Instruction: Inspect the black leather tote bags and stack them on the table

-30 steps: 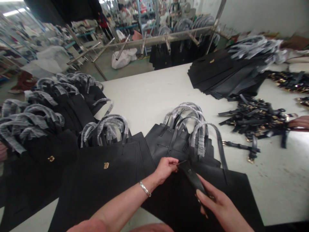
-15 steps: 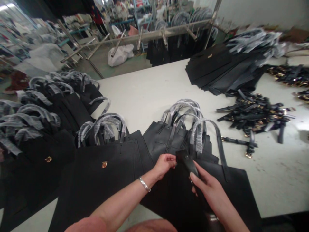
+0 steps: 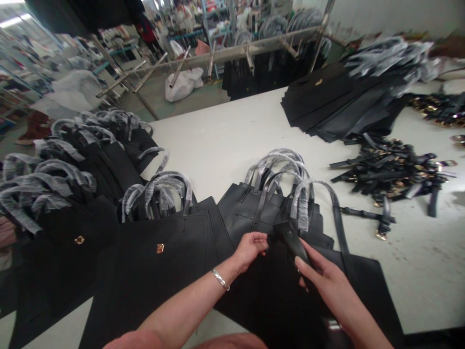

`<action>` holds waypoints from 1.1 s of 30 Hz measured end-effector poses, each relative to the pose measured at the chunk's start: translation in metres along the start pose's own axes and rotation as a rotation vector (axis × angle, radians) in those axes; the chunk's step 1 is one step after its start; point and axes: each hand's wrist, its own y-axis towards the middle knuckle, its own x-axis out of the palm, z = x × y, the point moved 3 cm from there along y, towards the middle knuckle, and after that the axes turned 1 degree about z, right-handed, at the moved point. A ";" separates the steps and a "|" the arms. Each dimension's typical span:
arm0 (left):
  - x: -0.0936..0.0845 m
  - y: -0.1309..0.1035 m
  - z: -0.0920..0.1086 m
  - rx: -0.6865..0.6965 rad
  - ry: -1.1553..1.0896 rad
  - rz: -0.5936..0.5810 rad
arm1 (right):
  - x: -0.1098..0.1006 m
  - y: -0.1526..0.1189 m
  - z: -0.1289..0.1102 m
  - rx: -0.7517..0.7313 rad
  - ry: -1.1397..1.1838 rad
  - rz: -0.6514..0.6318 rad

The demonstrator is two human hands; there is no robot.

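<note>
My right hand point(image 3: 321, 271) is closed around a black oblong piece point(image 3: 290, 240), leather-like and smooth. Whether it is a folded strap or a tool I cannot tell. Just left of its top end, my left hand point(image 3: 251, 249) pinches with thumb and fingers; what sits in the pinch is dark and lost against the black behind. Both hands are over a black tote bag point(image 3: 370, 286), whose handle point(image 3: 336, 213) stands up behind the right hand. Beyond lie more black bags point(image 3: 247, 206) with plastic-wrapped handles.
A black bag with a gold clasp point(image 3: 160, 248) lies on the left, with piles of bags point(image 3: 105, 165) behind. On the white table point(image 3: 218, 140), buckled straps point(image 3: 392, 169) are heaped at right, near a fanned bag stack point(image 3: 337, 102). A metal rack point(image 3: 232, 51) stands beyond.
The black piece in my right hand has tilted slightly, and its top end has moved a little right of my left fingers. The whole view has shifted slightly. My left hand keeps its pinch.
</note>
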 end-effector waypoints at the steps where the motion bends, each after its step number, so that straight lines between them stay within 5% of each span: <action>1: 0.000 0.001 0.000 0.000 0.003 0.001 | -0.002 -0.003 0.004 0.021 0.006 -0.043; 6: 0.001 0.003 0.000 0.018 0.043 -0.013 | 0.002 -0.008 0.019 0.026 -0.019 -0.159; 13: 0.000 0.004 -0.003 0.035 0.094 0.005 | -0.003 -0.003 0.005 -0.004 0.014 0.001; 19: -0.005 0.010 0.006 0.096 0.243 -0.003 | -0.015 -0.024 0.036 0.082 0.087 0.003; 25: -0.008 0.020 0.047 0.607 1.010 -0.334 | -0.010 -0.026 0.060 0.087 0.091 -0.029; 33: -0.012 0.047 0.059 0.607 1.099 -0.578 | -0.003 -0.027 0.064 0.027 0.011 0.016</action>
